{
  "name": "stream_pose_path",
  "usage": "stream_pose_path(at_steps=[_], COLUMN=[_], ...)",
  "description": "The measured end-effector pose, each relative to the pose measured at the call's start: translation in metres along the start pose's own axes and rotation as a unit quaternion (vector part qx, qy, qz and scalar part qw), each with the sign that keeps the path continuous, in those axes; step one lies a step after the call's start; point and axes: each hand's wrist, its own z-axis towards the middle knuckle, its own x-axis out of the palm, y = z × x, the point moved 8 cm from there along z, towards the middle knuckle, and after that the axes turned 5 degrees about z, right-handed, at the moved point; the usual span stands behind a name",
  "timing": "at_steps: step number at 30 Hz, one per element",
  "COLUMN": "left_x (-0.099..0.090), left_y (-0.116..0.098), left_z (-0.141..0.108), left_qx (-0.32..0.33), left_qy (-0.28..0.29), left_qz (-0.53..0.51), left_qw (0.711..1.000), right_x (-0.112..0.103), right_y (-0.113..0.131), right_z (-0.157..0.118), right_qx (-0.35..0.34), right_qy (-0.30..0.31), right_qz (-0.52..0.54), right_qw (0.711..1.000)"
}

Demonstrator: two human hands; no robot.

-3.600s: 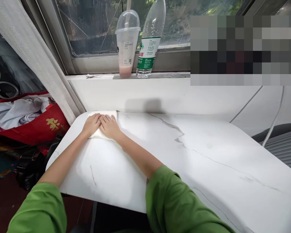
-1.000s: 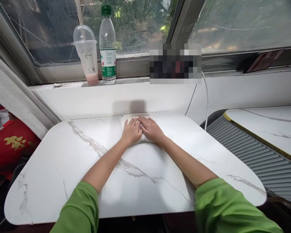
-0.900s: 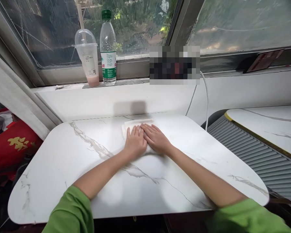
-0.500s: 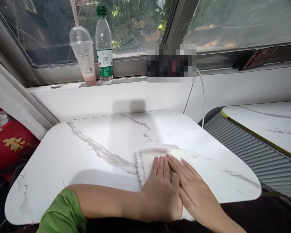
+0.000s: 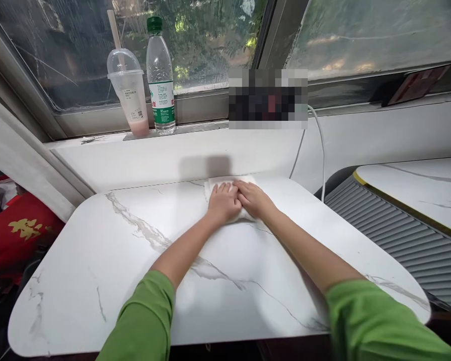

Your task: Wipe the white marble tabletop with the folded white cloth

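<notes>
A folded white cloth [image 5: 211,186] with a scalloped edge lies at the far side of the white marbled table [image 5: 131,271], close to the wall. On top of it rests my left hand [image 5: 224,202], palm down with the fingers stretched out flat. My right hand [image 5: 254,198] lies beside it, also flat on the cloth, its fingertips touching the left hand. Both hands are open and press the cloth from above. Most of the cloth is hidden beneath them.
On the window sill stand a plastic cup with a straw [image 5: 130,95] and a green-capped water bottle [image 5: 161,90]. Beside a blurred-out object, a white cable [image 5: 322,150] hangs down. A red bag [image 5: 22,230] is at the left, a second table [image 5: 428,185] at the right.
Both hands have slid the cloth away from me, from the table's near side to its far edge by the wall. My arms are now stretched out.
</notes>
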Motion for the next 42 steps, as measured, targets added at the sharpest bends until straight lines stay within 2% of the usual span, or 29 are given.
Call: stream_pose_path(at_steps=[2,5,8,10,14,16,19,22,25,29,33,37,40,42], left_x=[0.005,0.008,0.008,0.006,0.000,-0.002,-0.007,-0.008,-0.005,0.004,0.015,0.025,0.037,0.043], left_y=[0.012,0.017,0.012,0.001,-0.044,-0.078,-0.137,-0.179,-0.200,-0.201,-0.183,-0.153,-0.125,-0.105], left_z=[0.015,0.023,0.015,0.002,-0.043,-0.070,-0.104,-0.118,-0.115,-0.100,-0.069,-0.012,0.035,0.060], left_qx=[-0.015,-0.007,0.005,0.014,0.037,0.072,0.154,0.188,0.198,0.197,0.159,0.155,0.159,0.131], left_qy=[0.014,0.025,0.030,0.034,0.052,0.060,0.046,0.035,0.038,0.055,0.048,0.034,0.081,0.104], left_qz=[0.011,0.026,0.039,0.044,0.040,0.040,0.037,0.020,-0.005,-0.035,-0.027,-0.018,-0.015,-0.006], left_qw=[1.000,0.999,0.999,0.998,0.997,0.995,0.986,0.981,0.979,0.978,0.986,0.987,0.984,0.986], right_x=[0.003,0.004,0.004,0.001,-0.019,-0.035,-0.058,-0.077,-0.086,-0.088,-0.084,-0.077,-0.072,-0.067], right_y=[-0.004,-0.005,-0.002,0.000,0.007,0.007,-0.006,-0.029,-0.048,-0.056,-0.066,-0.080,-0.085,-0.092], right_z=[0.017,0.025,0.015,-0.001,-0.063,-0.107,-0.174,-0.224,-0.245,-0.232,-0.189,-0.131,-0.087,-0.063], right_qx=[0.006,0.004,0.006,0.008,-0.027,-0.057,-0.070,-0.042,0.005,0.028,0.036,0.069,0.085,0.106], right_qy=[-0.007,-0.012,-0.004,-0.001,-0.007,-0.012,-0.003,-0.011,-0.042,-0.070,-0.053,-0.059,-0.099,-0.120], right_qz=[-0.002,-0.003,-0.007,-0.011,-0.010,-0.003,0.005,0.020,0.019,-0.006,-0.010,-0.015,-0.034,-0.047], right_qw=[1.000,1.000,1.000,1.000,1.000,0.998,0.998,0.999,0.999,0.997,0.998,0.996,0.991,0.986])
